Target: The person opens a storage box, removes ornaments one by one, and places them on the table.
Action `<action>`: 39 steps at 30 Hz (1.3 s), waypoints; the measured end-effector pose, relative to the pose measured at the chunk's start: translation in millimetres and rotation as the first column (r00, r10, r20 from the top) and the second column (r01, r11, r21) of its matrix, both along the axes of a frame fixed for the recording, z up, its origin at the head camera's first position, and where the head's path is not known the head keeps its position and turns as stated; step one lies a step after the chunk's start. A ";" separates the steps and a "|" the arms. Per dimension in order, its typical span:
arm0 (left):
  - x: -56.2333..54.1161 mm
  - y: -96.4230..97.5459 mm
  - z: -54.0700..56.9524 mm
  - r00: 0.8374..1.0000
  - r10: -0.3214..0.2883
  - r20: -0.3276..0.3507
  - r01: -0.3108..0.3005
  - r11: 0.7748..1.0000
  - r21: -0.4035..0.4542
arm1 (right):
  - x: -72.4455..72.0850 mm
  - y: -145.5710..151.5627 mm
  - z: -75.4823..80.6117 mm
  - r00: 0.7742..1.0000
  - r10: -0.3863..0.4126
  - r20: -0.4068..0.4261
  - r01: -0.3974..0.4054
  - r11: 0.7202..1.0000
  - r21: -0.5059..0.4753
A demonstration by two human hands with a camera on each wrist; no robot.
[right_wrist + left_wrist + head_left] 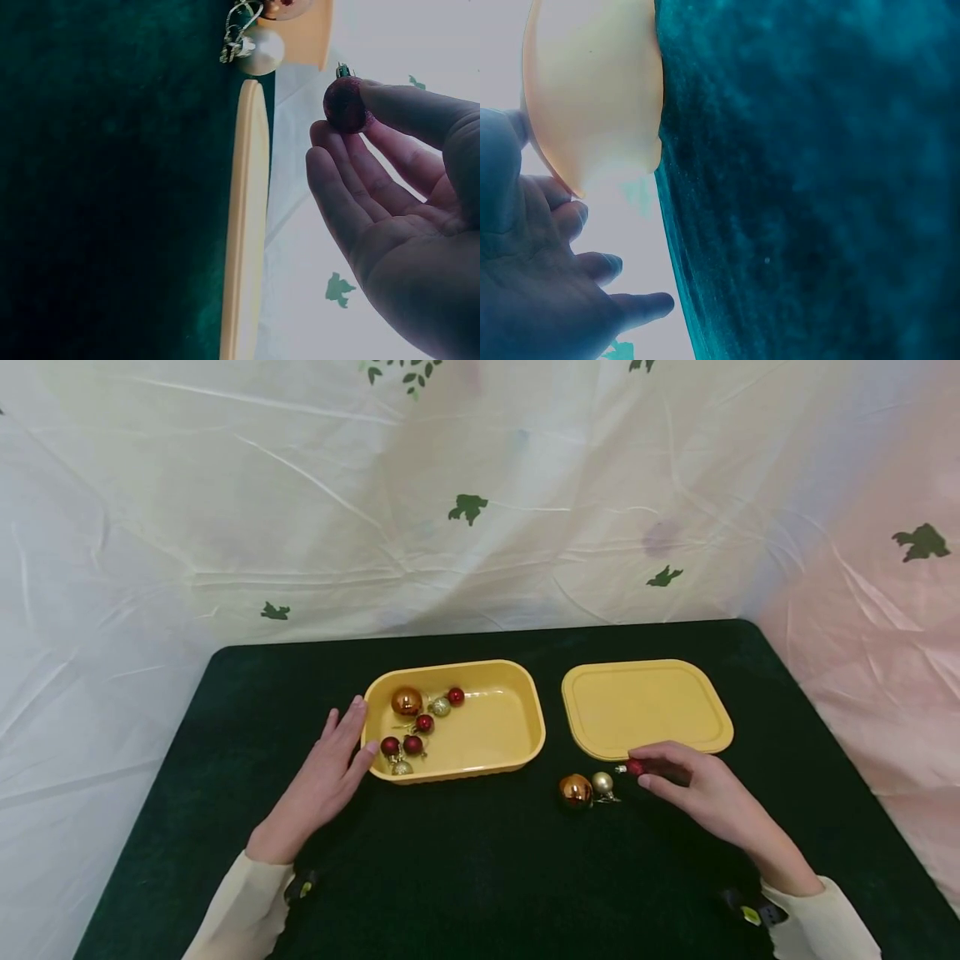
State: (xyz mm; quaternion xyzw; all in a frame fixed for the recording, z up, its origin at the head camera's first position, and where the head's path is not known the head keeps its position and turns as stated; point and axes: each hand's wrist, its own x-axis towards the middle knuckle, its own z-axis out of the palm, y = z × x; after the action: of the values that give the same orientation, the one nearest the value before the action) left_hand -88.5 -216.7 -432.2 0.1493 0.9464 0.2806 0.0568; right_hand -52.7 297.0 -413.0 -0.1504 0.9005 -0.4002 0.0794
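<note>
In the head view my right hand [693, 785] pinches a small red Christmas bauble [636, 767] just in front of the lid. The right wrist view shows that bauble [345, 105] between thumb and fingers, its metal cap pointing up. My left hand [322, 777] rests against the left rim of a yellow box [480, 768], fingers spread and fairly straight. Inside the box lie a large gold bauble [407, 702] and several small red and pale gold ones, mostly toward the left. A big copper-gold bauble [576, 792] and a small pale gold bauble [602, 782] sit on the cloth left of my right hand.
A flat yellow lid [648, 706] lies right of the box, with a narrow gap between them. Dark green cloth [465, 877] covers the table. Behind it and at both sides hangs a pale fabric [337, 552] printed with green leaf shapes.
</note>
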 end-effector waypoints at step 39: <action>-0.6 0.5 0.6 1.000 0.006 0.011 -0.006 1.000 -0.002 | -3.3 12.2 -22.0 0.996 0.026 0.088 -0.029 0.999 0.036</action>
State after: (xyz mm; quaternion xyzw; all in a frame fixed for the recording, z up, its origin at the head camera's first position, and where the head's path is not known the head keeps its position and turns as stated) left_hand -89.1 -216.2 -431.7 0.1447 0.9468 0.2809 0.0613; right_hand -56.0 309.2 -435.1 -0.1436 0.9014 -0.3884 0.1269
